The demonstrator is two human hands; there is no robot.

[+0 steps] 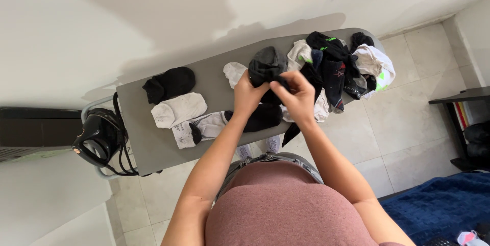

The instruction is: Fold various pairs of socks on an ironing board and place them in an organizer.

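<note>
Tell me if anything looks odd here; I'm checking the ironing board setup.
One dark sock hangs off the ironing board's near edge. Otherwise nothing stands out: both the left hand and right hand grip a dark grey sock, and the iron sits on its rest.

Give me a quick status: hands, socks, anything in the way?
Left hand and right hand both grip a dark grey sock above the ironing board. Loose sock pile close right.

White wall (pixel 127 11) behind, pale tiled floor (pixel 403 123) below. A dark shelf (pixel 467 123) stands at right, a blue blanket (pixel 444 205) near it. Soft daylight.
</note>
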